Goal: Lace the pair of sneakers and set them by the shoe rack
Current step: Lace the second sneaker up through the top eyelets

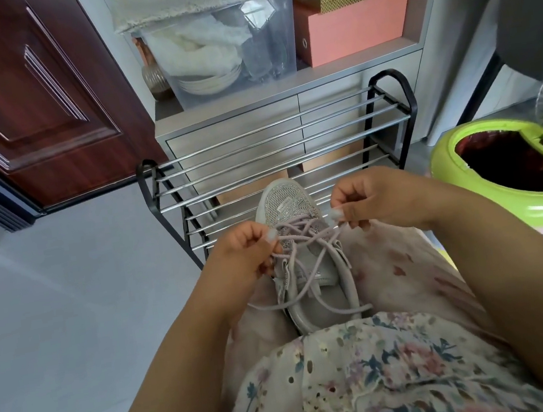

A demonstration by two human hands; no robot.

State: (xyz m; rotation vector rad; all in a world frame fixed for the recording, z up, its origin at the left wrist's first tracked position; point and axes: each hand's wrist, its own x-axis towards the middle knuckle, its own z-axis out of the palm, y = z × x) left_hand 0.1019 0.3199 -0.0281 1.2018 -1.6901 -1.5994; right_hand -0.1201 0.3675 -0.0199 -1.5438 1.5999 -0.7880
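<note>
shoe rack (pixel 277 156) close ahead, green bin (pixel 505 206) right, open floor (pixel 68 301) left

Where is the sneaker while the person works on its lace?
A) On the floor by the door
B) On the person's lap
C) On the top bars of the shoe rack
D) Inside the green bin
B: the grey sneaker lies on the person's lap in front of the shoe rack, while the left hand and the right hand each pinch its lilac lace.

A dark red door (pixel 25 100) stands at the left, a clear storage bin (pixel 225 49) and pink boxes (pixel 356 21) fill the shelf, a green bin (pixel 503 196) sits right
</note>
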